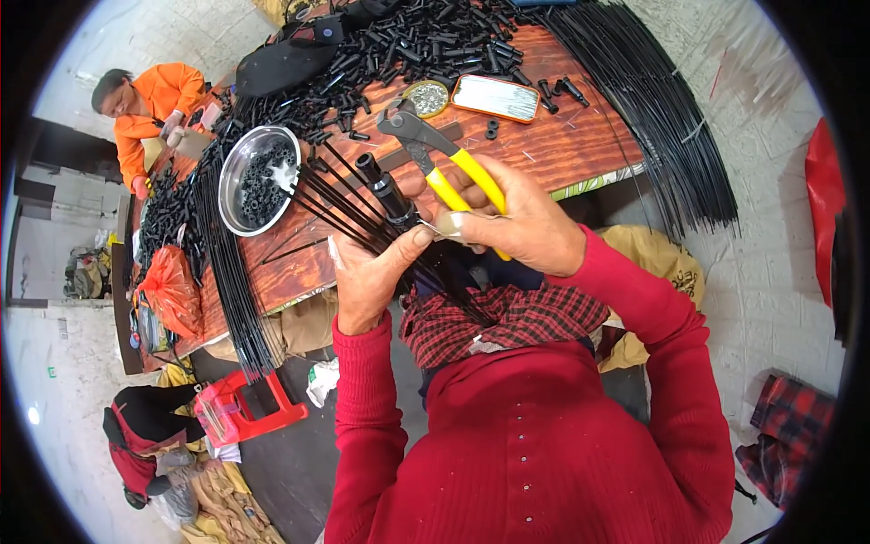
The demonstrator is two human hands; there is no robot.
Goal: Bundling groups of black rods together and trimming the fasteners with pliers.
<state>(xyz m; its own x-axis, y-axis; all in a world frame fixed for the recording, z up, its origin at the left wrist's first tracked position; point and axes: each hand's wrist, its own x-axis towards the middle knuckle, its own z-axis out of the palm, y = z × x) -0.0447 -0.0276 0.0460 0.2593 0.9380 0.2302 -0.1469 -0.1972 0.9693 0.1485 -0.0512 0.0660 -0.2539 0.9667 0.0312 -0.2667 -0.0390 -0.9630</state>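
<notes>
My left hand (373, 276) is closed round a bundle of thin black rods (340, 210), which fan out to the upper left and run down toward my lap. A black stepped tubular fitting (385, 189) stands tilted among the rods, by my fingertips. My right hand (517, 213) grips end-cutting pliers (435, 156) with yellow handles; the jaws point up and left, apart from the fitting. Its thumb and fingers also meet at the fitting's lower end, where a thin light wire (430, 227) shows. Part of that pinch is hidden.
The reddish wooden table (580, 145) bears a heap of black fittings (408, 45), a steel bowl (227, 204) of small black rings, a tin (494, 98) of pins and a round dish (428, 98). Rod bundles (675, 118) overhang its edges. Two people work at left, near a red stool (272, 412).
</notes>
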